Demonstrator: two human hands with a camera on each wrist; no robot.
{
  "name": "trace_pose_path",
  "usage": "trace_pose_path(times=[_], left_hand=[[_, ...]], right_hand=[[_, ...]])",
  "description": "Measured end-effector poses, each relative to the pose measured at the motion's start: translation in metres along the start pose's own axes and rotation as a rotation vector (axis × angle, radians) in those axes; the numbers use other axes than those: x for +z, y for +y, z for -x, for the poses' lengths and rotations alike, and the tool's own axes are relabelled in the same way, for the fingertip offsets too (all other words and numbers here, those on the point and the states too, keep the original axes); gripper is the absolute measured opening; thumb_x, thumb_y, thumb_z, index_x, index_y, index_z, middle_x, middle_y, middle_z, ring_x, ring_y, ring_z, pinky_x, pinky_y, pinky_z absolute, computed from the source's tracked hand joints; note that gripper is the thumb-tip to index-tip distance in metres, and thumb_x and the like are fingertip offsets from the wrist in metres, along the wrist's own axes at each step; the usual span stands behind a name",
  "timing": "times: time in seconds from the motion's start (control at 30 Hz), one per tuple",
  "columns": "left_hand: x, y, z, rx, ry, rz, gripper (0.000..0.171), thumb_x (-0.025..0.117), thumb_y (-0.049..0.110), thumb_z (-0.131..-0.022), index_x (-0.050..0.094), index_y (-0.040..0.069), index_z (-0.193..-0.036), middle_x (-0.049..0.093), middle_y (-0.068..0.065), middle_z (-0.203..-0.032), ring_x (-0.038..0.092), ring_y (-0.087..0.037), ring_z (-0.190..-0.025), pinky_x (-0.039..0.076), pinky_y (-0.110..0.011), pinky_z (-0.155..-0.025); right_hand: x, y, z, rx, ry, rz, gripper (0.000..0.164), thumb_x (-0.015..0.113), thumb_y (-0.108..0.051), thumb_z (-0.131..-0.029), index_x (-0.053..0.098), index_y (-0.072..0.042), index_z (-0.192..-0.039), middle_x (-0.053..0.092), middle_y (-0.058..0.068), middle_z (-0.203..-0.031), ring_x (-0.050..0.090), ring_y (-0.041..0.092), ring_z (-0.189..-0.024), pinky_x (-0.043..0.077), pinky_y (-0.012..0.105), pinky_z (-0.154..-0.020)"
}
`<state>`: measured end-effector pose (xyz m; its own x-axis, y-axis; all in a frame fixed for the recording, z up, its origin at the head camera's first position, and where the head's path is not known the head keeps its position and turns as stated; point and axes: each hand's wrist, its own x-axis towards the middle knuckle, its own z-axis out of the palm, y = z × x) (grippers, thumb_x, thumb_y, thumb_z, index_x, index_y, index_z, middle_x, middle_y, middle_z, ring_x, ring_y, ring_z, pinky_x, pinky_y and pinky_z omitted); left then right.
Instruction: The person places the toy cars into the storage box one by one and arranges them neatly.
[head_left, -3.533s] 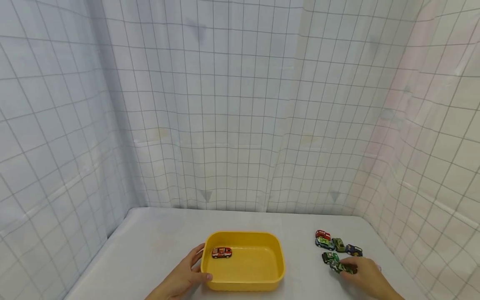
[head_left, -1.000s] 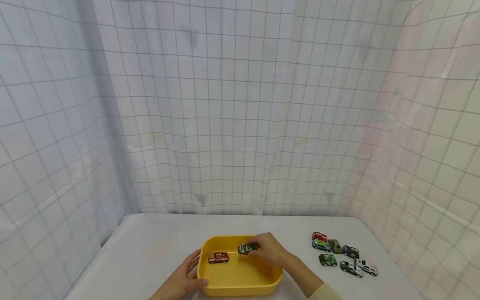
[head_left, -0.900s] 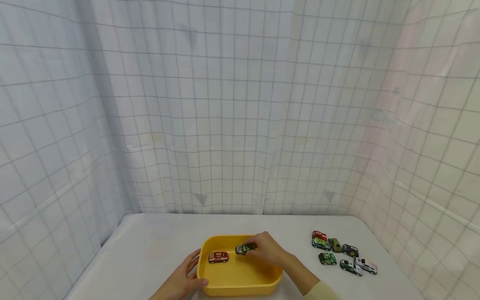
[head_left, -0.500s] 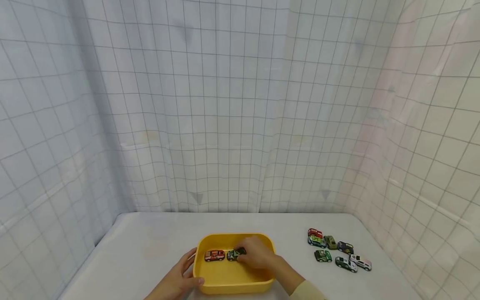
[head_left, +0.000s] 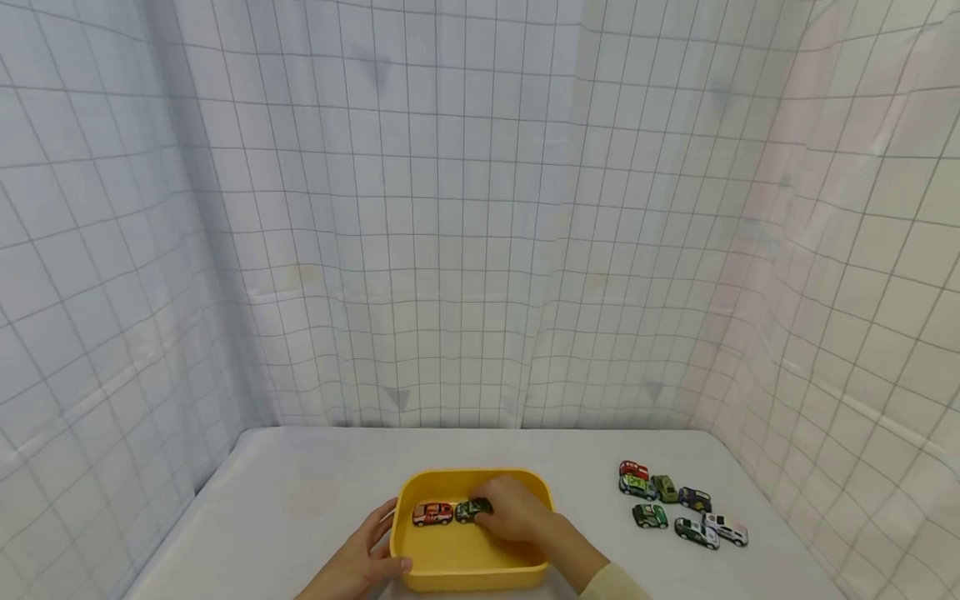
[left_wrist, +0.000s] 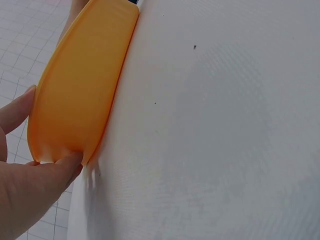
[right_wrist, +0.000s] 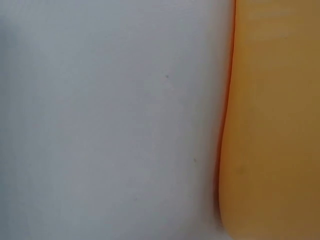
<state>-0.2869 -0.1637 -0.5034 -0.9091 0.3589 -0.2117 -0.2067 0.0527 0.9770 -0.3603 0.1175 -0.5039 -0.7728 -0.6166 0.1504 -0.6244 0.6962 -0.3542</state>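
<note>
In the head view a yellow plastic tray stands on the white table. My left hand grips its left end, thumb over the rim and fingers along the outer wall; the left wrist view shows this hold on the tray up close. Inside, a red and white toy car lies towards the left. Just right of it my right hand pinches a dark green patterned toy car down at the tray floor. The hand hides that car's right part. In the right wrist view only the tray's outer wall and tabletop show.
Right of the tray lie several more toy cars: red, bright green, olive, dark blue, green, green and white, and white. Gridded white curtains enclose the table.
My right hand has carried the dark green patterned car from the group on the right into the tray, lowering it beside the red and white car. My left hand has kept holding the tray.
</note>
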Motion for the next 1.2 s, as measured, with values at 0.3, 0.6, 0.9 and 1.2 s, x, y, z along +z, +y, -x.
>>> trace_pose_path(times=[0.3,0.6,0.9,1.2], left_hand=[[0.002,0.000,0.001,-0.002,0.028,-0.021,0.104,0.080,0.008,-0.091,0.004,-0.004,-0.162,0.002,-0.041,-0.162,0.016,-0.062,-0.144,0.043,-0.056,-0.110],[0.002,0.000,0.000,-0.009,0.036,0.015,0.104,0.079,0.003,-0.090,0.004,-0.003,-0.162,0.001,-0.040,-0.162,0.014,-0.061,-0.145,0.041,-0.057,-0.111],[0.002,0.001,0.002,-0.009,0.043,0.017,0.104,0.080,0.004,-0.090,0.004,-0.002,-0.162,0.001,-0.041,-0.162,0.013,-0.061,-0.145,0.039,-0.058,-0.112],[0.004,0.002,0.002,-0.020,0.050,0.010,0.104,0.080,0.006,-0.090,0.005,-0.002,-0.162,0.001,-0.040,-0.162,0.010,-0.061,-0.145,0.037,-0.058,-0.113]], right_hand=[[-0.005,0.002,0.003,0.009,0.024,-0.033,0.028,0.079,-0.018,-0.092,0.077,-0.008,-0.118,0.074,-0.006,-0.111,0.067,0.008,-0.105,0.056,0.029,-0.092],[-0.020,0.004,0.006,0.024,0.027,-0.043,0.033,0.081,-0.023,-0.091,0.077,-0.007,-0.120,0.075,-0.005,-0.113,0.067,0.009,-0.106,0.056,0.032,-0.095],[-0.029,0.011,0.012,0.003,0.044,-0.117,0.031,0.081,-0.018,-0.091,0.077,-0.004,-0.119,0.075,-0.001,-0.112,0.067,0.009,-0.099,0.057,0.026,-0.088],[-0.040,0.014,0.021,-0.020,0.045,-0.073,0.030,0.079,-0.018,-0.092,0.077,-0.001,-0.117,0.076,0.003,-0.110,0.068,0.012,-0.097,0.058,0.027,-0.086]])
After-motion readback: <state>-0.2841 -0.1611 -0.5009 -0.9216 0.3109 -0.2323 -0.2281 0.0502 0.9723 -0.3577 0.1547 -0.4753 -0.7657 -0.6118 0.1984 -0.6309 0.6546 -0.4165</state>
